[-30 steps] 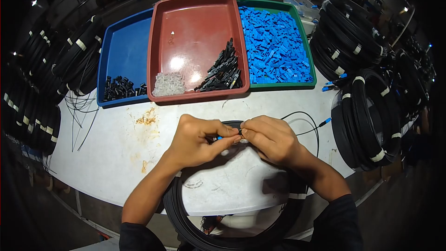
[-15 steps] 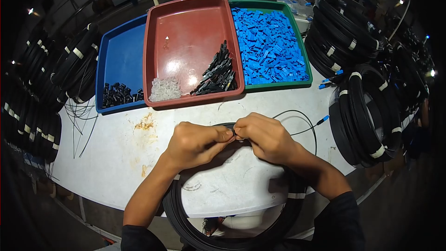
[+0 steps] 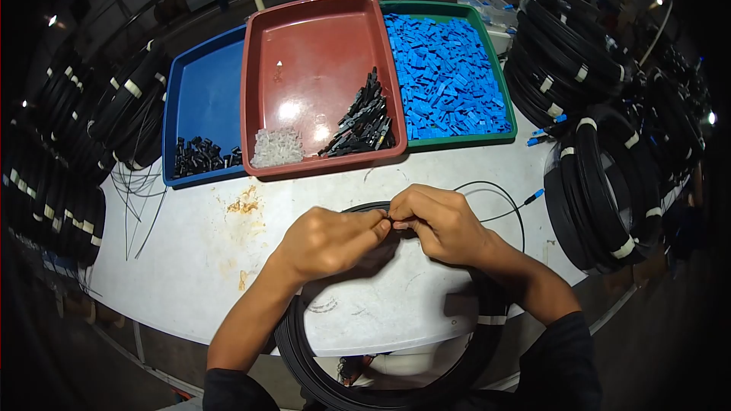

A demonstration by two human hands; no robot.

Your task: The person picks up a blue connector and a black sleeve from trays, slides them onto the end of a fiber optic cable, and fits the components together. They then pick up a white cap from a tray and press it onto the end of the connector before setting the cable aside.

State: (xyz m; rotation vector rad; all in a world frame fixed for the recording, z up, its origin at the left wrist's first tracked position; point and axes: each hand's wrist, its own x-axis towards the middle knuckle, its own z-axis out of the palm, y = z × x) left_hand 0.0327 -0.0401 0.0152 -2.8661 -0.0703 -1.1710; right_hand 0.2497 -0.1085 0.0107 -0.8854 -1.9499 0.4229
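Both hands meet at the far side of a black cable coil [image 3: 300, 346] that overhangs the table's front edge. My left hand [image 3: 331, 240] is pinched, and my right hand [image 3: 440, 222] is pinched right beside it, fingertips nearly touching. Whatever small piece lies between the fingertips is too hidden to name. A loose cable end with a blue connector [image 3: 537, 194] loops out to the right of my right hand. White tape bands wrap the coil.
Behind the hands stand a blue tray [image 3: 202, 80] with black parts, a red tray [image 3: 304, 53] with clear and black pieces, and a green tray [image 3: 499, 110] full of blue connectors [image 3: 445, 80]. Taped cable coils flank the white table [image 3: 190, 251] at left and right [image 3: 586, 183].
The fingertips of my hands have shifted slightly, and my left hand has turned a little. The whole view has moved slightly, with the trays now a bit further right.
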